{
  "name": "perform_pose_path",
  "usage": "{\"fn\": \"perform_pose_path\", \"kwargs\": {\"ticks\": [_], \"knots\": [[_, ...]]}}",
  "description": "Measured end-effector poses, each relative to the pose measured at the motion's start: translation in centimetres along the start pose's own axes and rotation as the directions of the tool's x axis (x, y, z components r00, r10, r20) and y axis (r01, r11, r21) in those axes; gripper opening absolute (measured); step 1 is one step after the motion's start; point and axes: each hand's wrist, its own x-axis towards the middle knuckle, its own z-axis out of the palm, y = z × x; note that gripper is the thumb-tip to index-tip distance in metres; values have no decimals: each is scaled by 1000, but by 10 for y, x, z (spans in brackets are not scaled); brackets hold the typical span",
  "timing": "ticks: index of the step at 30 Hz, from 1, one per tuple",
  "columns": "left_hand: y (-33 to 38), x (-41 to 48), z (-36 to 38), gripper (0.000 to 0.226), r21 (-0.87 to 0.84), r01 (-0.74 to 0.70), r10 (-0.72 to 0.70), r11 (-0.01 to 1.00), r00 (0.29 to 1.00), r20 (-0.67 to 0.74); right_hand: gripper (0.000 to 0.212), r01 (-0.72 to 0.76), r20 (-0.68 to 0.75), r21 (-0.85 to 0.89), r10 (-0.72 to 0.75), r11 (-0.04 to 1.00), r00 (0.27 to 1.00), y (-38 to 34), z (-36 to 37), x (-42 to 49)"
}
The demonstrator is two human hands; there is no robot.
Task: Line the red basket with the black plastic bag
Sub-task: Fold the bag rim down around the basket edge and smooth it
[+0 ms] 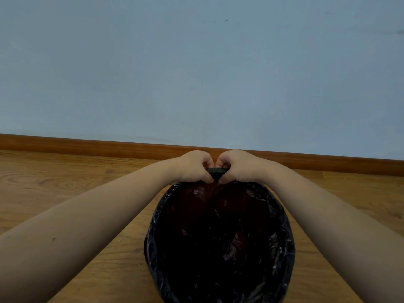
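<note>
The black plastic bag [218, 248] sits inside the round basket on the floor, its edge folded out over the rim on the left, right and near sides. A dull red tint of the basket [205, 193] shows through the thin film at the far inner wall. At the far rim my left hand [194, 168] and my right hand [240, 167] meet, knuckles almost touching. Both pinch a bunched bit of the bag's edge between them. The basket's outer wall is hidden under the bag.
The basket stands on a wooden floor [76, 189]. A brown skirting board [87, 146] runs along a pale blue wall [196, 73] just beyond my hands.
</note>
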Motion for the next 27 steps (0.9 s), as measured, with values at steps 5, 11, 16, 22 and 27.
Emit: {"fn": "perform_pose_path", "kwargs": {"ticks": [5, 11, 16, 22, 27], "knots": [[-8, 0, -2, 25, 69, 27, -28, 997, 1000, 2, 23, 8, -37, 130, -3, 991, 999, 6, -9, -6], [-17, -1, -5, 20, 84, 102, -107, 991, 993, 52, 23, -22, 17, 149, 20, 989, 1000, 12, -14, -10], [-17, -4, -8, 12, 58, 152, -159, 987, 978, 132, 22, -53, 70, 157, 42, 986, 997, 13, -8, -10], [-12, -9, -17, 20, -31, 136, -128, 990, 973, 194, 18, -68, 123, 139, 51, 988, 991, 8, -2, -8], [-7, -6, -10, 24, -180, -27, 28, 983, 1000, 3, 22, -38, 53, 136, 31, 990, 998, 6, 3, -4]]}}
